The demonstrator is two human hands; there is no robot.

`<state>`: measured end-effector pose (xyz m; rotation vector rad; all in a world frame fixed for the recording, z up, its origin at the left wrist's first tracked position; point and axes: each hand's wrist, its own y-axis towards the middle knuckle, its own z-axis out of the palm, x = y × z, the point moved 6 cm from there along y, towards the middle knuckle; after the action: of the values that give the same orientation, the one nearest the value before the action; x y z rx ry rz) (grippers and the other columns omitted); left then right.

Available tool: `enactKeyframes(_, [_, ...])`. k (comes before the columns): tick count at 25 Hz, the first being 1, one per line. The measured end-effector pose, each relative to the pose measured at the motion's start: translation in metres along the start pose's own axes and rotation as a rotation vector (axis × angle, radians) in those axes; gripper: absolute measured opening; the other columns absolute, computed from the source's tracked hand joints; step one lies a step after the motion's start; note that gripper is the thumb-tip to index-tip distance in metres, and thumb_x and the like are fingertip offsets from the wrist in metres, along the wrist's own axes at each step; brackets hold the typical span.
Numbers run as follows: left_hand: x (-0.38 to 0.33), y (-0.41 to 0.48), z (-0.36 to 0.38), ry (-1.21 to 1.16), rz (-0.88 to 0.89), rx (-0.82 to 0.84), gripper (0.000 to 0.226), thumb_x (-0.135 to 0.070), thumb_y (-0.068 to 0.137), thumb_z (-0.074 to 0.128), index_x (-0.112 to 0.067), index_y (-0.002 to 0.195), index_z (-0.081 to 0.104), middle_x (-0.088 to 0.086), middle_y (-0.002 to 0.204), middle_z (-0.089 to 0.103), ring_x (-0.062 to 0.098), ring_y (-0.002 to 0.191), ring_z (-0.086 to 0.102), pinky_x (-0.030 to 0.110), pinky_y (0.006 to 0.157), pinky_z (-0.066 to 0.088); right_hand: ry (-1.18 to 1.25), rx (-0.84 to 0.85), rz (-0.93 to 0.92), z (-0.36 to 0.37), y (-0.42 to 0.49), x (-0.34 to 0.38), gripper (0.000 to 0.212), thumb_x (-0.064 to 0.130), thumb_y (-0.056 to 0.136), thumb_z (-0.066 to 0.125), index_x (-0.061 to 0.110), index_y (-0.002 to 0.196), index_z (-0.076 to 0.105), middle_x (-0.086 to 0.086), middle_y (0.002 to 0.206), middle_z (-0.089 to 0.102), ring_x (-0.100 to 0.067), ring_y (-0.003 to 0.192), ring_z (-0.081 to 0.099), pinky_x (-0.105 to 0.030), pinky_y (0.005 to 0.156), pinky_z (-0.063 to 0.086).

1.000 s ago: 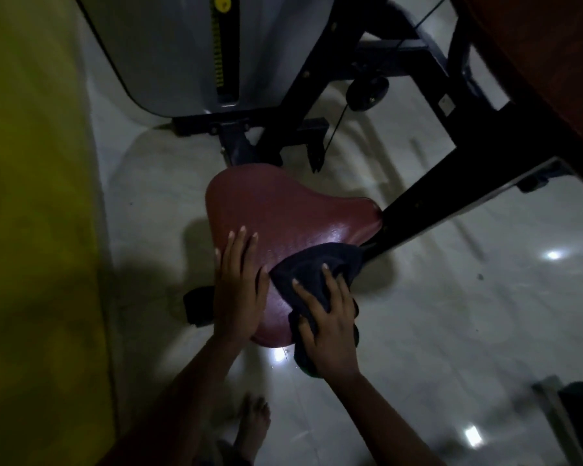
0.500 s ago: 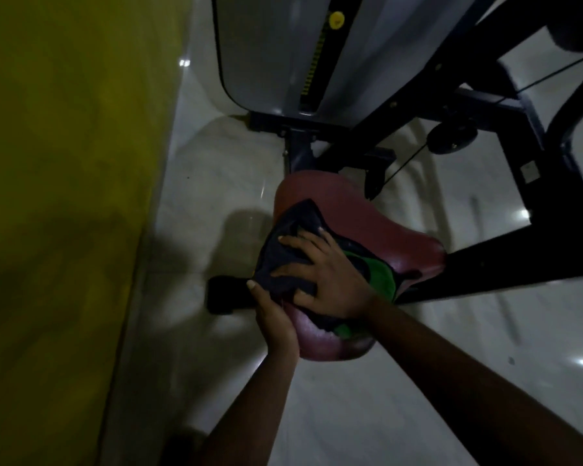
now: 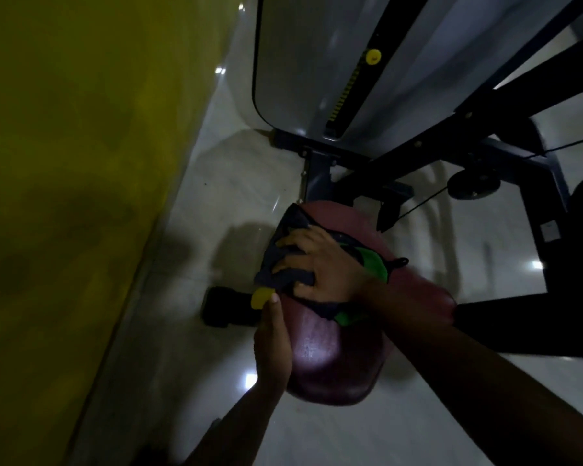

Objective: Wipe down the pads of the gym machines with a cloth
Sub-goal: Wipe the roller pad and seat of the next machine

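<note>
A dark red padded seat (image 3: 337, 358) of a gym machine sits low in the middle of the view. A dark cloth with a green patch (image 3: 372, 262) lies on its far half. My right hand (image 3: 317, 264) presses flat on the cloth, fingers spread and curled into its folds. My left hand (image 3: 271, 344) grips the seat's left edge, thumb on top. A small yellow knob (image 3: 261, 297) shows just past my left fingertips.
A yellow wall (image 3: 64, 163) runs along the left. The grey weight-stack shroud (image 3: 303, 62) stands behind the seat. Black frame bars (image 3: 519, 317) extend to the right, with a pulley (image 3: 473, 186) and cable. The floor (image 3: 216, 203) is glossy and pale.
My right hand has carried the cloth from the seat's near edge to its far left part. My left hand shifted from the seat's top to its left edge. The camera moved closer.
</note>
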<state>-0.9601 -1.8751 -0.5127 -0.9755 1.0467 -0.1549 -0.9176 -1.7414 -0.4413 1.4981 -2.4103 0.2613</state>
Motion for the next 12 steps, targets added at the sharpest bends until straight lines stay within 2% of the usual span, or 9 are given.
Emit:
enactKeyframes(2, [-0.015,0.005,0.008,0.069,0.02,0.084,0.064,-0.059,0.089,0.031,-0.02,0.137,0.046,0.001,0.137,0.049,0.022,0.127,0.046,0.037,0.107,0.036,-0.005,-0.004,0.073,-0.005,0.014,-0.025,0.034,0.042,0.076,0.056,0.024,0.101,0.07,-0.008,0.119,0.059,-0.03,0.112,0.053,-0.052,0.097,0.037])
enactKeyframes(4, [-0.038,0.022,0.017,0.19,0.086,0.092,0.06,-0.054,0.093,0.027,-0.018,0.137,0.045,-0.002,0.133,0.049,0.022,0.128,0.045,0.032,0.106,0.034,-0.002,-0.009,0.131,-0.008,0.021,-0.045,0.038,0.045,0.077,0.052,0.024,0.105,0.068,-0.008,0.121,0.059,-0.031,0.113,0.053,-0.051,0.097,0.038])
enactKeyframes(6, [-0.061,0.043,0.035,0.348,0.142,0.074,0.071,-0.066,0.088,0.021,-0.018,0.132,0.049,0.005,0.134,0.053,0.027,0.123,0.05,0.04,0.106,0.038,0.007,-0.022,0.193,-0.01,0.025,-0.065,0.043,0.048,0.079,0.048,0.025,0.111,0.066,-0.009,0.124,0.057,-0.031,0.115,0.052,-0.05,0.096,0.039])
enactKeyframes(8, [-0.076,0.055,0.053,0.515,0.178,0.013,0.079,-0.073,0.084,0.016,-0.017,0.127,0.05,0.011,0.127,0.057,0.031,0.113,0.055,0.042,0.096,0.044,0.02,-0.043,0.251,-0.013,0.028,-0.082,0.045,0.051,0.082,0.044,0.027,0.114,0.064,-0.008,0.126,0.055,-0.03,0.115,0.051,-0.048,0.093,0.041])
enactKeyframes(10, [-0.082,0.055,0.06,0.7,0.218,-0.107,0.074,-0.069,0.087,0.019,-0.014,0.127,0.048,0.014,0.124,0.058,0.034,0.11,0.056,0.039,0.087,0.044,0.043,-0.064,0.346,-0.019,0.026,-0.102,0.05,0.053,0.081,0.038,0.03,0.118,0.062,-0.008,0.131,0.052,-0.031,0.117,0.049,-0.047,0.093,0.042])
enactKeyframes(12, [-0.085,0.052,0.063,0.79,0.26,-0.154,0.072,-0.068,0.087,0.022,-0.014,0.127,0.047,0.014,0.122,0.059,0.036,0.109,0.056,0.038,0.083,0.043,0.077,-0.1,0.474,-0.022,0.01,-0.12,0.057,0.054,0.078,0.032,0.031,0.124,0.058,-0.01,0.135,0.049,-0.034,0.119,0.048,-0.046,0.095,0.042])
